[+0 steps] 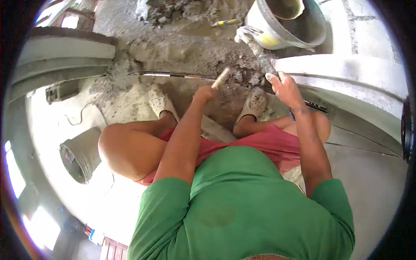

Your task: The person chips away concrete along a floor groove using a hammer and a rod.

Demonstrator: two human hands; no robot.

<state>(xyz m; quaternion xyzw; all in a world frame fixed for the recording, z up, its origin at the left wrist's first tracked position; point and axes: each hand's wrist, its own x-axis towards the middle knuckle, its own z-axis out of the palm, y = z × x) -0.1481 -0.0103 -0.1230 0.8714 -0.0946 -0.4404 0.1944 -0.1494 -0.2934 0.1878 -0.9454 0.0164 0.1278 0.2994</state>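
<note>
My left hand [203,93] is closed around a short pale rod [222,78] whose end sticks up past the fingers; its exact kind cannot be made out. In my right hand [286,90] is a hammer [263,58], gripped low on its mortar-smeared handle. The whitish hammer head [248,33] is at the far end, in front of a bucket. Between and beyond both hands lies rough, broken, damp ground [182,52] with loose lumps. A narrow strip [173,75] runs across it, just ahead of my feet.
A large pale bucket [265,26] with another container inside stands at the upper right. Near it lies a yellow-handled tool [227,22]. Curved pale ledges flank me at left [65,56] and right [338,69]. A tipped bucket [80,156] is at lower left. My clogs [161,102] rest on dusty floor.
</note>
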